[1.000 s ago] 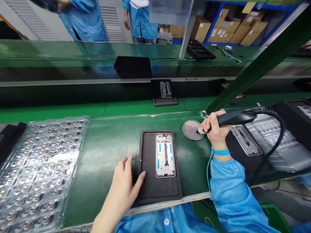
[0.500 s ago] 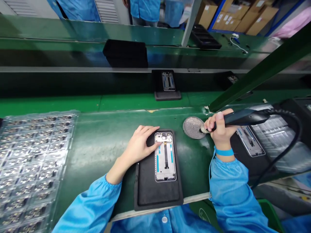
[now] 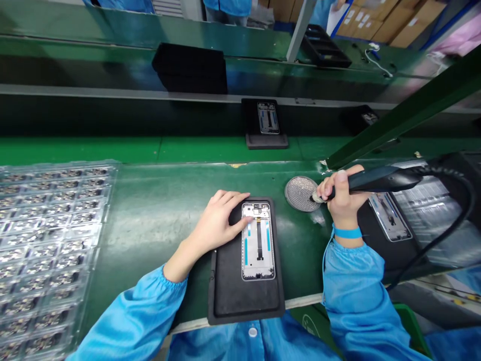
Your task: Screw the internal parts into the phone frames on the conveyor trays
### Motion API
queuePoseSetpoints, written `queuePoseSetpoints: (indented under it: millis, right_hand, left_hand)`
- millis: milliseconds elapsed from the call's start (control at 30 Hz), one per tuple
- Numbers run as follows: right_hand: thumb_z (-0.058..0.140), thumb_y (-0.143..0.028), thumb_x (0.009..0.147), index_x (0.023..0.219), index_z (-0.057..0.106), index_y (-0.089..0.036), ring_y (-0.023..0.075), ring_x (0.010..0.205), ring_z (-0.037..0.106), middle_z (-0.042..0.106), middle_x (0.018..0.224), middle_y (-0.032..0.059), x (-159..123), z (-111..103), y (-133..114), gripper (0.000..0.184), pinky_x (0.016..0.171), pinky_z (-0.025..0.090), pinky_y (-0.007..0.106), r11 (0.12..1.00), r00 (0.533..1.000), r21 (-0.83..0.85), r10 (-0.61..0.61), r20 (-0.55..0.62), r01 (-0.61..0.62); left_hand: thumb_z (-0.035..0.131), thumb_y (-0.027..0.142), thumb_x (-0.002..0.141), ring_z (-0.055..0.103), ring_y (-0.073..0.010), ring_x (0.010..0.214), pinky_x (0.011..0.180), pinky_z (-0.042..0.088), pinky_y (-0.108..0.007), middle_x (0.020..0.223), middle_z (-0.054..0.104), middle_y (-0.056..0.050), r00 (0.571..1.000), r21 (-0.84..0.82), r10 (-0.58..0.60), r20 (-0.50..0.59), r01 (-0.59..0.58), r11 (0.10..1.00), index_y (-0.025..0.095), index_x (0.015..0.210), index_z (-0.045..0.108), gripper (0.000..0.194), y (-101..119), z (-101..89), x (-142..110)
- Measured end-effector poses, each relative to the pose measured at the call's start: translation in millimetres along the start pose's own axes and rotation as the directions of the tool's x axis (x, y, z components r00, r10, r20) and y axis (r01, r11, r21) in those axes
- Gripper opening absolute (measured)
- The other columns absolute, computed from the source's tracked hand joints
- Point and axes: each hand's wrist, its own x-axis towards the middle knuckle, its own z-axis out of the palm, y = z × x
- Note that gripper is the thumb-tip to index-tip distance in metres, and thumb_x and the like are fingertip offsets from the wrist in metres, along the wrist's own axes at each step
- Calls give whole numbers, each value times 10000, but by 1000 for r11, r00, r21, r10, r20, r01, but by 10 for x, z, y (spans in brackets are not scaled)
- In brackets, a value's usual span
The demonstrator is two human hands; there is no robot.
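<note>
My left hand (image 3: pixel 214 220) lies with fingers apart over the upper left of a black tray (image 3: pixel 229 296). Its thumb rests on the upper part of a silver phone frame (image 3: pixel 266 268) with blue strips and a black flex cable, which lies in the tray. In my right hand (image 3: pixel 344 205) is a black electric screwdriver (image 3: pixel 383 179), held slantwise with fingers wrapped around its front end. The tip points down at the right edge of a round dish dotted with small holes (image 3: pixel 298 188); whether it touches cannot be seen. A blue band circles my right wrist.
Clear plastic trays of small parts (image 3: pixel 48 240) cover the left of the bench. At right, another phone frame (image 3: pixel 393 220) lies beside stacked clear trays (image 3: pixel 439 220). A green post (image 3: pixel 406 115) slants up there. Beyond, another phone (image 3: pixel 268 119) sits on a black tray.
The view has shifted slightly, so the far bench sits higher in the picture. Both hands keep their places, on the phone frame and around the screwdriver at the dish.
</note>
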Motion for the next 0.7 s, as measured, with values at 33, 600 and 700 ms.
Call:
queuePoseSetpoints:
  millis: [33, 600, 700]
  right_hand:
    - [954, -622, 1056, 991, 542, -310, 156, 427, 489, 558, 591, -119, -2, 7, -14, 521, 451, 479, 311, 1000, 1000, -10, -1, 5, 1]
    - [912, -603, 1109, 1007, 561, -310, 128, 388, 450, 567, 601, -122, -380, 1256, -637, 468, 434, 500, 292, 940, 957, 317, 30, 289, -125]
    - [928, -615, 1092, 1009, 556, -310, 121, 379, 428, 550, 588, -126, -382, 1283, -601, 489, 414, 471, 278, 949, 960, 290, 39, 276, -122]
  left_hand:
    - [755, 505, 1180, 721, -354, 1407, 1300, 613, -581, 1591, 820, -125, 1000, -12, -13, -5, 13, 1000, 237, 1668, 758, 556, 21, 17, -1]
    - [842, 354, 1091, 696, -363, 1419, 1324, 593, -615, 1501, 863, -102, 990, -150, -143, -4, 141, 979, 261, 1602, 827, 520, 162, 108, 38]
    - [845, 343, 1089, 697, -361, 1426, 1330, 580, -600, 1516, 860, -99, 990, -160, -138, 2, 137, 978, 256, 1603, 824, 521, 170, 136, 57]
